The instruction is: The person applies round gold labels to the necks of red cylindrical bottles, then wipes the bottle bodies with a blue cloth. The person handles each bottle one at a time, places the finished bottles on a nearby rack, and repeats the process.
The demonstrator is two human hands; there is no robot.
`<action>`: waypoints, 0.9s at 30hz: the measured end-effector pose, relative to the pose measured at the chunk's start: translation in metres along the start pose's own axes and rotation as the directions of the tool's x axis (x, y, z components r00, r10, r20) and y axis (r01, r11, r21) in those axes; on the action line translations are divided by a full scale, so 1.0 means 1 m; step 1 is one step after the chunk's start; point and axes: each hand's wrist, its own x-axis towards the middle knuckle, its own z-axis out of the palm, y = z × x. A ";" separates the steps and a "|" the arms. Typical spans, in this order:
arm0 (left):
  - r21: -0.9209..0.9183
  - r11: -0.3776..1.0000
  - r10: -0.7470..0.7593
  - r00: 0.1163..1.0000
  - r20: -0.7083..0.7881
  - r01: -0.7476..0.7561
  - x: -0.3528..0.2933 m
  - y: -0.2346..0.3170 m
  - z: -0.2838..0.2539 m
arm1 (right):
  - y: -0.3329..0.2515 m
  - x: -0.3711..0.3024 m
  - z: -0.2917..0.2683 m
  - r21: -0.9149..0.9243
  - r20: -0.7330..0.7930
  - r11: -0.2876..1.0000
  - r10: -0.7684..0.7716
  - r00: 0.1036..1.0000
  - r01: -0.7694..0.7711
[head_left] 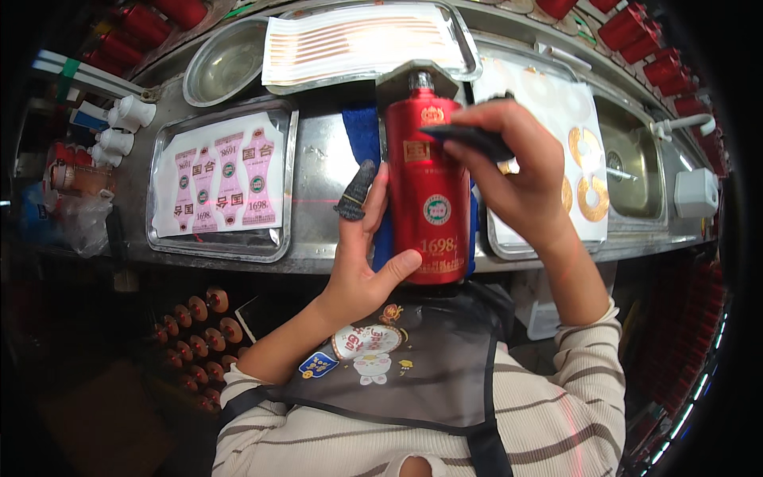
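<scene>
A red bottle (pixel 430 187) with gold and green-white decals lies label side up, its neck pointing away from me. My left hand (pixel 358 258) holds its lower left side, thumb across the front and fingers along the edge. A black finger cot (pixel 356 191) covers one left fingertip. Closed over the bottle's upper part, my right hand (pixel 520 163) grips a dark, narrow tool (pixel 481 141) whose tip meets the surface near the upper gold decal. Its exact kind is hard to make out. A blue cloth (pixel 382 248) shows beside and under the bottle.
Left is a metal tray (pixel 274 238) with a pink decal sheet (pixel 226 176). At the back are a metal bowl (pixel 226 67) and a gold-striped sheet (pixel 362 44). Gold ring decals (pixel 590 199) and a sink (pixel 632 163) are on the right. White bottle caps (pixel 131 113) stand far left.
</scene>
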 end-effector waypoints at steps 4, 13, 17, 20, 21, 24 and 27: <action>-0.050 0.998 -0.038 0.999 -0.027 0.037 -0.005 0.003 -0.005 | 0.003 -0.005 -0.004 -0.221 0.082 0.942 -0.239 0.968 0.251; -0.082 0.996 -0.050 0.989 -0.137 0.039 -0.018 0.004 0.010 | -0.063 -0.091 -0.008 0.049 0.260 0.976 -0.218 0.941 0.212; -0.049 0.999 -0.029 0.976 -0.216 0.018 -0.017 0.004 0.026 | -0.075 -0.085 -0.003 0.165 -0.102 0.901 0.421 0.901 -0.402; -0.022 0.997 -0.076 0.980 -0.186 0.073 -0.017 0.006 0.028 | -0.066 -0.110 0.026 0.239 -0.222 0.806 0.588 0.778 -0.541; 0.015 0.995 -0.099 0.981 -0.164 0.103 -0.017 0.009 0.025 | -0.062 -0.119 0.031 0.283 -0.283 0.762 0.647 0.708 -0.583; 0.188 0.977 -0.051 0.971 -0.233 0.097 -0.018 0.010 0.026 | -0.050 -0.132 0.017 0.346 -0.240 0.664 0.746 0.621 -0.663; 0.676 0.736 0.160 0.981 -0.112 -0.043 -0.022 0.019 0.030 | -0.054 -0.130 0.015 0.374 -0.279 0.710 0.700 0.657 -0.597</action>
